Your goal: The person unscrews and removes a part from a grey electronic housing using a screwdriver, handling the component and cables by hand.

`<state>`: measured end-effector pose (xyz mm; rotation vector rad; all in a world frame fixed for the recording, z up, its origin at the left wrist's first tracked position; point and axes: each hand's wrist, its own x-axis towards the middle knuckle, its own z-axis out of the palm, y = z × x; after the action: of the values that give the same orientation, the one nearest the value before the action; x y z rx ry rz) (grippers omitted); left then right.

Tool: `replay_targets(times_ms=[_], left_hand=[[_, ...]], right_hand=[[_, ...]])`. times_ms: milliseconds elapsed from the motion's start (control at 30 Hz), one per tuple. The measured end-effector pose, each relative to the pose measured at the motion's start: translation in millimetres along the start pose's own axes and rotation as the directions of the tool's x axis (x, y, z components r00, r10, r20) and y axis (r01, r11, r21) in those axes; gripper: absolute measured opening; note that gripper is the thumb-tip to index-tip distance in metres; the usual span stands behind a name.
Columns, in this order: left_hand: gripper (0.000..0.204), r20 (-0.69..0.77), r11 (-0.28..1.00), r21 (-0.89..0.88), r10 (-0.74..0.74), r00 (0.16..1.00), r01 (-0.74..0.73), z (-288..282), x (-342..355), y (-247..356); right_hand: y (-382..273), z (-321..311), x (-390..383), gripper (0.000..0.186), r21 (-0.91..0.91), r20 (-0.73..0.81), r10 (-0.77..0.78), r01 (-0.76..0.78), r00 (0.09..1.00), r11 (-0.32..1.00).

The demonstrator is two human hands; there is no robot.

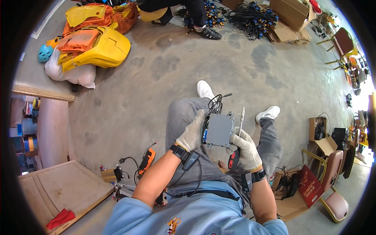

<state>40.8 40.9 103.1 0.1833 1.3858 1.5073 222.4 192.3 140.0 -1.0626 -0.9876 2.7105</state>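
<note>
My gloved left hand (189, 130) grips the left side of a flat grey enclosure (220, 130), held over my lap. A blue component shows along its left edge, and black cables (216, 103) stick up from its top. My gloved right hand (245, 149) is closed on a screwdriver (234, 159) with a red-and-black handle and is against the enclosure's right edge. The screwdriver's metal shaft points up beside the enclosure. Straps with small black devices are on both my wrists.
A person's leg (197, 19) is at the top, near cable bundles (250, 21) and cardboard (290, 11). Yellow-orange plastic shells (98, 47) lie upper left. A wooden board (55, 188) and orange tool (147, 158) are lower left. Chairs (333, 168), boxes and a red bag (309, 184) stand right.
</note>
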Motion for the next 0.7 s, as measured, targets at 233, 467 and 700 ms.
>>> replay_targets(times_ms=[233,467,700], left_hand=[[0.086,0.044,0.933,-0.299,-0.195,0.98,0.199,-7,12,-10],[0.081,0.201,0.923,-0.332,-0.13,0.971,0.193,-12,10,-15],[0.073,0.219,0.919,-0.377,-0.033,0.975,0.116,-13,10,-21]], right_hand=[[5,1,5,0.025,0.017,0.038,0.003,-0.004,0.999,1.0],[-5,15,3,0.021,-0.306,-0.06,-0.017,-0.002,0.998,0.952],[-2,34,2,0.029,-0.483,-0.11,-0.163,0.091,0.98,0.871]])
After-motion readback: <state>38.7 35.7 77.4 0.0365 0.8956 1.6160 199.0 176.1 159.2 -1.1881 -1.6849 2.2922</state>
